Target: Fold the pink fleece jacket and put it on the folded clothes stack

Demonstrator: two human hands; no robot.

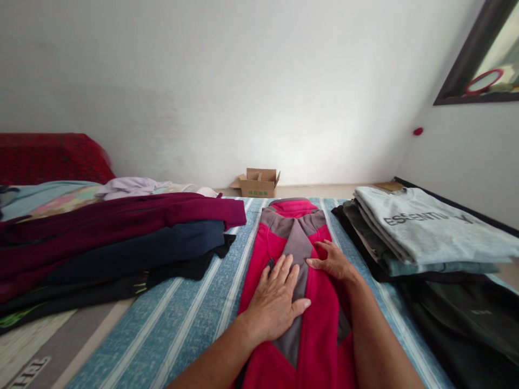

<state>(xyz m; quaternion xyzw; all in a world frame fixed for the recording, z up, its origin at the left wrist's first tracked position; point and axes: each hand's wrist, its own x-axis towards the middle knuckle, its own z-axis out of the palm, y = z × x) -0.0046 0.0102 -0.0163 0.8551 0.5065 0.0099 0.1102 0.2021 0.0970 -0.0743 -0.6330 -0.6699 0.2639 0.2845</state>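
Your left hand (275,305) flat, right hand (335,260) spread, neither gripping jacket (320,319); smooth evenly toward far edge of sheet (219,283).

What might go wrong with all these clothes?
The pink and gray garment might wrinkle if the left hand, flat on it, slides sideways. The light gray shirt could slip, since it tops an uneven stack and sticks out past the clothes under it. The maroon garment might slide too, lying loosely on other dark clothes.
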